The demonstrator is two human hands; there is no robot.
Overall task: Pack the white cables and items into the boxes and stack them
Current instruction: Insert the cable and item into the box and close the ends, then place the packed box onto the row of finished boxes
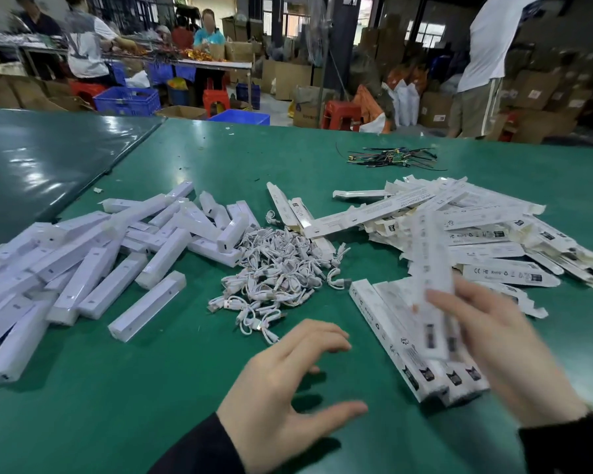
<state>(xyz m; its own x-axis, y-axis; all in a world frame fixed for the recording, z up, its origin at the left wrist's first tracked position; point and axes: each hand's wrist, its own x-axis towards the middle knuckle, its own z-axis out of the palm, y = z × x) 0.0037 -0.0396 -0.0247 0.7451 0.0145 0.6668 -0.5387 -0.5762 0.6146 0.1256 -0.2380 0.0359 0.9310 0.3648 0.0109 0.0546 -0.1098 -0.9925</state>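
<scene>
The box (432, 285) in the right hand (493, 340) is motion-blurred, its print unreadable. The left picture edge cuts off the near white bars (11, 302). Far workers' faces are blurred.

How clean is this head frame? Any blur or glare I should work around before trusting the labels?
Head view: the box held in the right hand is motion-blurred, its print unreadable; the left hand is fairly sharp; overhead lights glare on the green table at far left; wide-angle bending curves the table edges; the cable pile is sharp.
</scene>
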